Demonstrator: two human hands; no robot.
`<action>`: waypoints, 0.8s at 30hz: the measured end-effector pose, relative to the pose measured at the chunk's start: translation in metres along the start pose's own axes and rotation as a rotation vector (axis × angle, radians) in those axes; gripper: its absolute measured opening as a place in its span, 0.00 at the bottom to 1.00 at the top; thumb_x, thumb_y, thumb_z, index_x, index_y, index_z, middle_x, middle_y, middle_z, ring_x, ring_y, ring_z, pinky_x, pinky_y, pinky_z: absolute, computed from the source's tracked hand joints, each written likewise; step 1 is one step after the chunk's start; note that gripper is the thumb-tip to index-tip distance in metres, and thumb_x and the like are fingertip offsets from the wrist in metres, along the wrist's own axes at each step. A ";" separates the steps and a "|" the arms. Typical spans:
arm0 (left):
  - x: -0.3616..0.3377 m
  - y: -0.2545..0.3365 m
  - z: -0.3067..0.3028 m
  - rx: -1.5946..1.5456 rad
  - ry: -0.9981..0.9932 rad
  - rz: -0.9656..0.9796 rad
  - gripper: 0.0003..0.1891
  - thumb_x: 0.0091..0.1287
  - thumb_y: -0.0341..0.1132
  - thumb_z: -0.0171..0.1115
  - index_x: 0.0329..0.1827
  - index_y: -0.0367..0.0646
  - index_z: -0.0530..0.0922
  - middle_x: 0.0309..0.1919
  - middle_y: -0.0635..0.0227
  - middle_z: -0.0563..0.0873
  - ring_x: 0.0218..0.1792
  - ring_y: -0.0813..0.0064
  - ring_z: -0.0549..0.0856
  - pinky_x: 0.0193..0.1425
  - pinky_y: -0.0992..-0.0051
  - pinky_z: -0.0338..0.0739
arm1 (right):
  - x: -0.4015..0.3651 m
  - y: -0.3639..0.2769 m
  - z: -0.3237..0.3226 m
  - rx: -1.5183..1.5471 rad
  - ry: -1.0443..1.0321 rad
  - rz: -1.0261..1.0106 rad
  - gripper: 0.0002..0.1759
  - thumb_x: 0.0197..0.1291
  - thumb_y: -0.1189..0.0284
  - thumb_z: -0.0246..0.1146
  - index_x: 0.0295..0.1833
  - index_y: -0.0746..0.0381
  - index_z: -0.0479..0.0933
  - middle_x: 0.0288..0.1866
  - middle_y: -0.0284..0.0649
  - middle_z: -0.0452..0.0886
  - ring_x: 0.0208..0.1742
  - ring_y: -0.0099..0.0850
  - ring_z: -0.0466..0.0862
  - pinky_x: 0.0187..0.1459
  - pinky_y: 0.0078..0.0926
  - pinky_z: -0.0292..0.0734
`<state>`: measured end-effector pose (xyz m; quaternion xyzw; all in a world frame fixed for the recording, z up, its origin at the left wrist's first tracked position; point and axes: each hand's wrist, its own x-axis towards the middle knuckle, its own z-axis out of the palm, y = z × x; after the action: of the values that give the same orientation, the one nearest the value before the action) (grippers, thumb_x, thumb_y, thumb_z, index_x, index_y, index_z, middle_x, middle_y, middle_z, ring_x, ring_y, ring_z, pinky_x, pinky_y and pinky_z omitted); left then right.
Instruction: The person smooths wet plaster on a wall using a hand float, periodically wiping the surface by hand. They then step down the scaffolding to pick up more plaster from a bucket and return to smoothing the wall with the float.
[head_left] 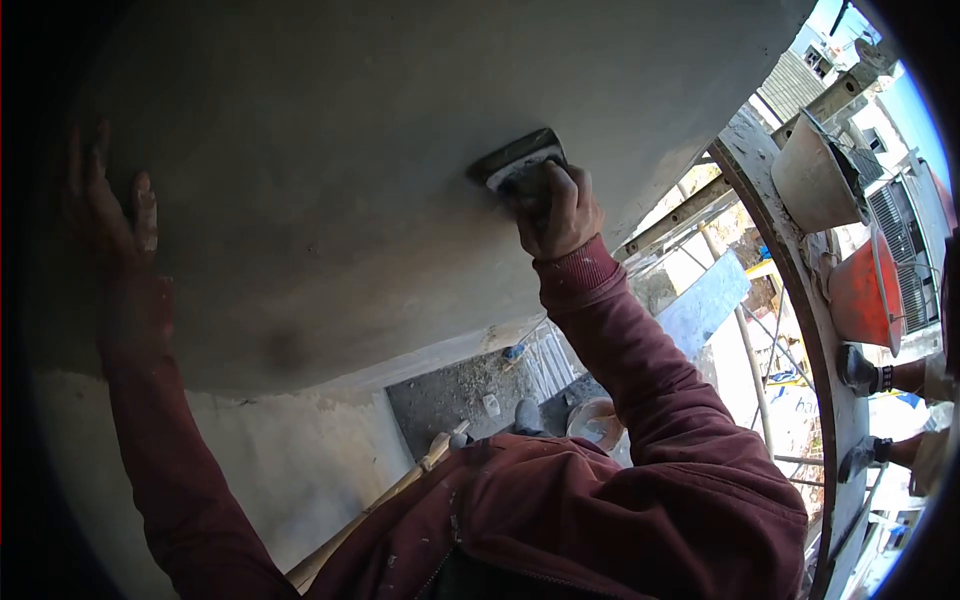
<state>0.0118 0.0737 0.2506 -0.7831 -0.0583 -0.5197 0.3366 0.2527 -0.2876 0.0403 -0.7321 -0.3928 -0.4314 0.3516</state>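
My right hand is closed around a dark, plaster-smeared float, whose face lies against the grey plastered surface. At the far left, my left hand has its fingers spread and raised close to the same surface, with nothing in it. Whether its palm touches the plaster cannot be made out. Both arms wear maroon sleeves with specks of plaster on them.
A white bucket and a red bucket stand on a curved plank at right, beside another person's feet. Below are a round tub, a wooden pole and scaffold tubes.
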 end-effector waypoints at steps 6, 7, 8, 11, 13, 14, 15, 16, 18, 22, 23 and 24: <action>-0.005 0.007 -0.002 -0.061 0.090 0.104 0.27 0.66 0.44 0.57 0.65 0.38 0.71 0.65 0.47 0.72 0.63 0.45 0.73 0.64 0.56 0.68 | 0.003 0.055 -0.012 0.200 0.285 0.404 0.32 0.56 0.64 0.68 0.58 0.71 0.63 0.48 0.57 0.74 0.43 0.50 0.79 0.46 0.40 0.75; -0.007 0.002 0.002 -0.092 0.084 0.083 0.26 0.67 0.44 0.57 0.65 0.39 0.71 0.66 0.48 0.72 0.63 0.45 0.73 0.64 0.56 0.68 | 0.016 0.031 -0.012 0.177 0.273 0.389 0.32 0.56 0.65 0.68 0.59 0.71 0.62 0.47 0.58 0.73 0.44 0.51 0.79 0.48 0.40 0.74; -0.007 -0.001 0.005 -0.120 0.081 0.064 0.26 0.67 0.45 0.57 0.65 0.39 0.72 0.66 0.49 0.72 0.63 0.45 0.73 0.64 0.55 0.68 | 0.022 0.006 -0.008 0.156 0.264 0.371 0.33 0.56 0.65 0.67 0.60 0.70 0.61 0.47 0.58 0.73 0.46 0.52 0.78 0.49 0.40 0.73; -0.006 -0.001 0.000 0.001 0.065 0.084 0.27 0.68 0.47 0.56 0.65 0.40 0.72 0.65 0.48 0.72 0.63 0.45 0.73 0.64 0.55 0.68 | -0.057 -0.003 0.026 0.054 -0.028 0.263 0.36 0.56 0.60 0.67 0.61 0.69 0.59 0.46 0.58 0.72 0.44 0.59 0.79 0.47 0.44 0.76; 0.000 0.000 0.004 -0.072 0.166 0.158 0.27 0.68 0.48 0.55 0.64 0.39 0.72 0.65 0.46 0.72 0.63 0.45 0.73 0.64 0.55 0.69 | -0.092 0.032 0.017 0.037 -0.006 0.446 0.36 0.56 0.61 0.67 0.61 0.70 0.59 0.47 0.59 0.73 0.45 0.58 0.79 0.49 0.43 0.75; 0.001 0.000 0.007 -0.161 0.252 0.227 0.27 0.69 0.49 0.54 0.64 0.39 0.73 0.65 0.45 0.72 0.63 0.44 0.73 0.63 0.55 0.69 | -0.090 0.037 0.011 0.009 -0.004 0.636 0.36 0.57 0.61 0.66 0.62 0.71 0.59 0.48 0.59 0.73 0.47 0.57 0.79 0.51 0.43 0.75; -0.002 -0.001 0.006 -0.162 0.239 0.220 0.27 0.69 0.49 0.54 0.64 0.39 0.73 0.65 0.45 0.72 0.63 0.44 0.73 0.63 0.55 0.69 | -0.087 0.043 0.012 0.017 0.076 0.678 0.35 0.59 0.62 0.65 0.62 0.72 0.58 0.50 0.60 0.72 0.48 0.56 0.78 0.53 0.43 0.74; -0.003 -0.002 0.003 -0.081 0.124 0.123 0.28 0.69 0.49 0.53 0.66 0.41 0.70 0.65 0.46 0.72 0.63 0.45 0.74 0.63 0.55 0.69 | -0.070 0.039 0.005 0.017 0.149 0.725 0.35 0.60 0.63 0.65 0.62 0.73 0.58 0.52 0.61 0.72 0.50 0.55 0.78 0.55 0.42 0.73; -0.008 0.000 0.004 -0.005 0.010 0.026 0.29 0.70 0.49 0.53 0.69 0.42 0.67 0.65 0.47 0.72 0.63 0.46 0.74 0.63 0.55 0.69 | -0.048 0.007 0.016 0.154 0.225 0.761 0.33 0.61 0.66 0.63 0.63 0.73 0.57 0.55 0.63 0.68 0.54 0.54 0.75 0.58 0.42 0.69; 0.000 -0.003 0.014 -0.126 0.232 0.233 0.31 0.70 0.53 0.51 0.69 0.42 0.66 0.65 0.50 0.73 0.63 0.46 0.74 0.63 0.57 0.70 | -0.126 -0.036 0.065 0.148 -0.123 0.579 0.38 0.58 0.64 0.64 0.64 0.72 0.52 0.54 0.65 0.67 0.52 0.59 0.75 0.55 0.46 0.71; 0.001 -0.004 0.016 -0.153 0.328 0.304 0.31 0.70 0.54 0.50 0.68 0.41 0.68 0.65 0.50 0.73 0.63 0.46 0.74 0.63 0.57 0.70 | -0.141 -0.029 0.064 0.169 -0.106 0.712 0.37 0.59 0.63 0.64 0.63 0.72 0.53 0.53 0.63 0.67 0.52 0.56 0.75 0.55 0.46 0.71; 0.003 -0.004 0.013 -0.138 0.328 0.306 0.31 0.70 0.54 0.50 0.68 0.41 0.68 0.65 0.50 0.73 0.63 0.46 0.74 0.63 0.57 0.70 | -0.147 -0.022 0.064 0.192 -0.094 0.842 0.37 0.59 0.62 0.65 0.62 0.72 0.54 0.51 0.60 0.68 0.51 0.53 0.75 0.55 0.46 0.70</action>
<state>0.0216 0.0840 0.2518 -0.7090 0.1525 -0.5858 0.3619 0.2095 -0.2629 -0.1138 -0.8113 -0.1139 -0.1779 0.5451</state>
